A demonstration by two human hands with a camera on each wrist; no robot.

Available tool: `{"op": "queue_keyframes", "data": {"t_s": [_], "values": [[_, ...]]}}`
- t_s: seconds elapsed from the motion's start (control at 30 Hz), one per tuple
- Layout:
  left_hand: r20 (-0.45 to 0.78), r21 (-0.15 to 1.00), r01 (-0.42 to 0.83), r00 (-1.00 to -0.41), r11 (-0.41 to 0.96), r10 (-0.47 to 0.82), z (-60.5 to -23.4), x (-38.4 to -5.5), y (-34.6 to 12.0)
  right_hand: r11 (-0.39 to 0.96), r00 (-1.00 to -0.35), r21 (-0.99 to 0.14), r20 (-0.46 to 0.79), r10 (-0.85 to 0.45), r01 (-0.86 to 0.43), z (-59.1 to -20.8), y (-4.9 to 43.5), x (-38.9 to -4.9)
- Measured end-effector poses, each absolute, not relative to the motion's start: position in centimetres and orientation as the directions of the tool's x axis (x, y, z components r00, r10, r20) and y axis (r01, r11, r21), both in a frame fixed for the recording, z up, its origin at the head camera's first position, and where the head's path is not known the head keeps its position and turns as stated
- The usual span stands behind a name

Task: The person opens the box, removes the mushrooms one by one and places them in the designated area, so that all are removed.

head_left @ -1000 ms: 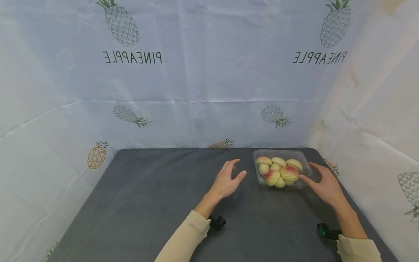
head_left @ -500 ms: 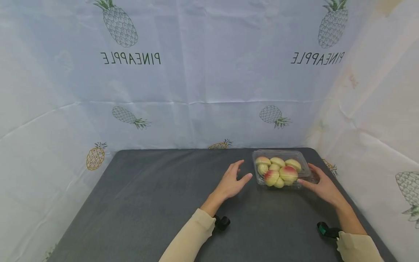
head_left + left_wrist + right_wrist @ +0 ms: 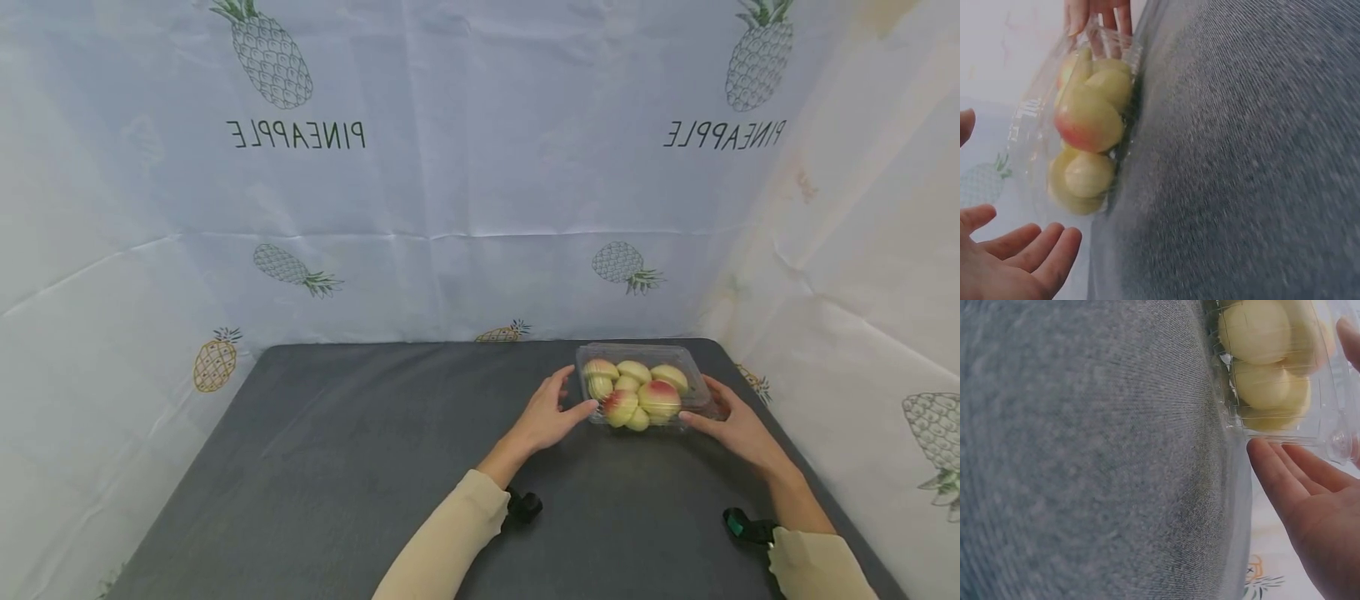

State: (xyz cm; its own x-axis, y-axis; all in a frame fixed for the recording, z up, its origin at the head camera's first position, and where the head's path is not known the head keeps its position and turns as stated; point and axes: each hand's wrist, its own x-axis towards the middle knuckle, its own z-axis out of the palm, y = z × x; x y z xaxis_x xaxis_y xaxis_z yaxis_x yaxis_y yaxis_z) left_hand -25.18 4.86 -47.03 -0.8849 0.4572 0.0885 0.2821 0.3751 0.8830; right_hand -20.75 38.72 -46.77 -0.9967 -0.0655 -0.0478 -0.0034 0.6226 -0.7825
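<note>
A clear plastic clamshell box (image 3: 693,396) lies on the dark tabletop toward the back right. Through its walls show several yellow peaches (image 3: 660,400) with red blushes. At the box's left end is my left hand (image 3: 543,421), fingers spread and thumb apart; in the left wrist view a gap separates its fingertips (image 3: 1072,237) from the box. My right hand (image 3: 742,429) is at the opposite end, thumb by the front corner. In the right wrist view its straight fingers (image 3: 1272,469) meet the end wall. Neither hand's fingers are curled round the box.
The dark cloth-covered table (image 3: 337,467) ends at a pale curtain (image 3: 450,167) printed with pineapples. Another stretch of curtain (image 3: 862,333) runs close along the right side, near my right arm. A black camera mount sits at each wrist.
My left hand has moved right, up to the box's left end. The right hand has settled slightly closer against the right end. The box itself has stayed in place.
</note>
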Motion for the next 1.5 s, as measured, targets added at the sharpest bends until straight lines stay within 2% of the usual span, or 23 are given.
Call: {"op": "queue_keyframes", "data": {"t_s": [0.4, 0.8, 1.5], "values": [[0.016, 0.901, 0.199, -0.902, 0.385, 0.431, -47.8, -25.6, 7.0, 0.6, -0.997, -0.8, -0.024, -0.073, -0.025, -46.6, 38.5, -20.6], [0.068, 0.923, 0.222, -0.899, 0.315, 0.433, -48.4, -25.3, 7.7, 0.608, -0.998, -0.794, -0.027, -0.062, -0.016, -46.7, 38.2, -20.6], [0.078, 0.913, 0.228, -0.911, 0.338, 0.404, -48.8, -25.1, 5.2, 0.6, -0.997, -0.799, 0.005, -0.076, -0.05, -46.7, 35.4, -20.3]]}}
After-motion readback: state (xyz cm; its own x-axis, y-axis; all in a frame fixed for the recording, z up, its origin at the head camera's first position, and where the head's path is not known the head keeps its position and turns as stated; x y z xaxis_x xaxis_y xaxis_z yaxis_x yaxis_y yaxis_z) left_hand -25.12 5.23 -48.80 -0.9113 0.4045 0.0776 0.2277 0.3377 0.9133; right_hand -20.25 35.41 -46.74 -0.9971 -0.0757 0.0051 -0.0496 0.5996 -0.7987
